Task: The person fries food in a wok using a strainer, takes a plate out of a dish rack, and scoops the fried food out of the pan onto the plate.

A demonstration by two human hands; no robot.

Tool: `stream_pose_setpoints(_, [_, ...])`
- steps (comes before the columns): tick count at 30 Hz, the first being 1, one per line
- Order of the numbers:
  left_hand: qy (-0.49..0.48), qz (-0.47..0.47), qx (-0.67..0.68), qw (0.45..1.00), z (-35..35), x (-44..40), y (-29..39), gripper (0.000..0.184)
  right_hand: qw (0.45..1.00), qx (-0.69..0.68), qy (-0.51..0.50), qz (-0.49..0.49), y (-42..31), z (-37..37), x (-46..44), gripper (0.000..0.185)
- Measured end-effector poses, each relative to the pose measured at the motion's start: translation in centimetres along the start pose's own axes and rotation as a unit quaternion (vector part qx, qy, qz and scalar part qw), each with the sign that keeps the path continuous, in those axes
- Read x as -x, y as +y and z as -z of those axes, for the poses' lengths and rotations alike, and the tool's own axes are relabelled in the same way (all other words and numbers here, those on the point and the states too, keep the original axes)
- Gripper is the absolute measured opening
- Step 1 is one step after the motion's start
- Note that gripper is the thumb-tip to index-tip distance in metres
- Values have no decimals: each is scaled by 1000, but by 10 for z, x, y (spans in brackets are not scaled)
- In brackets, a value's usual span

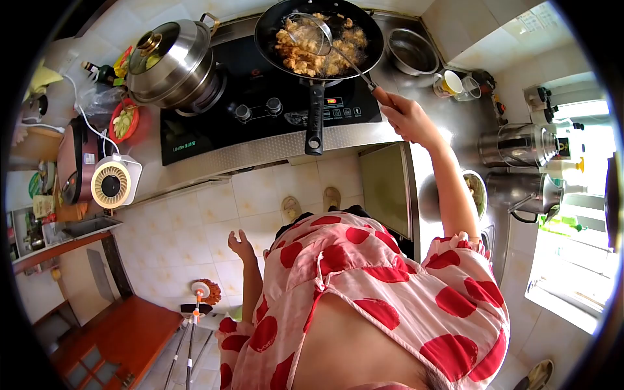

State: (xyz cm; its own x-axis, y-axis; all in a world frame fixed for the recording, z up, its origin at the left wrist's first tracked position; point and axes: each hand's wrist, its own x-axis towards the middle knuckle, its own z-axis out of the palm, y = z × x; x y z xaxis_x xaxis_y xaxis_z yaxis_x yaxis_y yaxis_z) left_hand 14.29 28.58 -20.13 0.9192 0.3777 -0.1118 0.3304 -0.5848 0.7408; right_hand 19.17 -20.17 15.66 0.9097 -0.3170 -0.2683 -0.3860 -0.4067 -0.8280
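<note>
My right hand is closed round the handle of a wire skimmer, whose mesh bowl rests among browned pieces of food in a black wok. Bubbling oil surrounds the pieces. The wok sits on the black stove, its handle pointing toward my body. My left hand hangs low at my side with its fingers apart and holds nothing.
A large lidded steamer pot stands left of the wok, near a red bowl and a small fan. At the right are a metal bowl, cups and two metal kettles. A cabinet door is beneath the counter.
</note>
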Motion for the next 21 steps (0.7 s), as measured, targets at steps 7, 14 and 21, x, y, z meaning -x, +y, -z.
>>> stream_pose_setpoints(7, [12, 6, 8, 1000, 1, 7, -1, 45, 997, -64, 14, -38, 3, 4, -10, 36])
stream_pose_setpoints(14, [3, 67, 34, 997, 3, 11, 10, 46, 998, -7, -26, -51, 4, -12, -32, 33])
stream_pose_setpoints(21, [8, 85, 46, 995, 9, 22, 6, 47, 997, 73, -2, -25, 19, -2, -30, 32])
